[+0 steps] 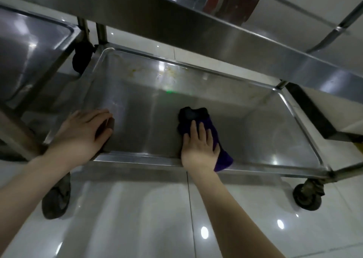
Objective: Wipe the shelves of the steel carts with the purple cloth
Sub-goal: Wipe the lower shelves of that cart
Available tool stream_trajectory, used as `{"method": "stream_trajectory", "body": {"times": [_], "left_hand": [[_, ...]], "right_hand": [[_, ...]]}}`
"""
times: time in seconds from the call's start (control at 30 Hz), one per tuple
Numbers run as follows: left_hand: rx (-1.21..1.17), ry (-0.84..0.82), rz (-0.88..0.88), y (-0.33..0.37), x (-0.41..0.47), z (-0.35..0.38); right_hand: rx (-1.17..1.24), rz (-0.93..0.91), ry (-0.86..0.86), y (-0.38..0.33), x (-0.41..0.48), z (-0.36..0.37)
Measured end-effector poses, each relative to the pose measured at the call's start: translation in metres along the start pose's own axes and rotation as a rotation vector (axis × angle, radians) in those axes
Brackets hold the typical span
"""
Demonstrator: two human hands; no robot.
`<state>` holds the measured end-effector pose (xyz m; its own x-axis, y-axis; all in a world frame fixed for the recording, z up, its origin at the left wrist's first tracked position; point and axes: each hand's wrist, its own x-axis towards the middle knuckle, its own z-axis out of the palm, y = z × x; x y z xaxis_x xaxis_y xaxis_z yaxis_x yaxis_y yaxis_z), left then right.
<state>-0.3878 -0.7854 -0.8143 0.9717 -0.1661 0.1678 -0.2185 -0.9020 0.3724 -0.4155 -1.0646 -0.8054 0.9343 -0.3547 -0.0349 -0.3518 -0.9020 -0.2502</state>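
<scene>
Bottom shelf (255, 130): your right grip (199, 147) presses the purple cloth (224, 155) flat-fingered; left grip (82, 134) rests loose on the rim; far stains (169, 72) unwiped (yellowish).

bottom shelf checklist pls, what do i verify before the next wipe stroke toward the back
1. Purple cloth lies flat under the right hand, pressed on the bottom shelf: ok.
2. Left hand rests on the front left corner, bracing: ok.
3. Yellowish stains by the back rim wiped: not ok, they are beyond the cloth.
4. Path from cloth to stains free of objects: ok.
5. Wheel locked: cannot tell.
</scene>
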Motion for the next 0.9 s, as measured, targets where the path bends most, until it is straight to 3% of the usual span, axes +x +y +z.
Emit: {"method": "stream_trajectory", "body": {"times": [0.17,0.27,0.37,0.53,0.63,0.73,0.9], "left_hand": [[-0.209,0.083,-0.182,0.003,-0.003,-0.003],[-0.320,0.137,-0.231,0.004,-0.002,-0.005],[-0.265,0.144,-0.211,0.005,-0.003,-0.004],[-0.231,0.233,-0.217,0.011,-0.005,-0.004],[-0.262,0.249,-0.201,0.014,-0.007,-0.006],[-0.324,0.259,-0.184,0.014,-0.009,-0.014],[-0.418,0.305,-0.140,0.013,-0.010,-0.018]], "right_hand": [[-0.028,-0.551,-0.046,-0.119,-0.046,0.049],[-0.050,-0.727,-0.054,-0.134,-0.047,0.050],[-0.086,-0.651,-0.022,-0.091,-0.017,0.037],[-0.059,-0.107,0.024,0.004,0.042,-0.004],[-0.016,-0.002,0.008,-0.002,0.051,-0.003],[-0.027,-0.098,0.003,-0.048,0.051,0.006],[-0.057,-0.495,-0.091,-0.154,0.049,0.034]]}}
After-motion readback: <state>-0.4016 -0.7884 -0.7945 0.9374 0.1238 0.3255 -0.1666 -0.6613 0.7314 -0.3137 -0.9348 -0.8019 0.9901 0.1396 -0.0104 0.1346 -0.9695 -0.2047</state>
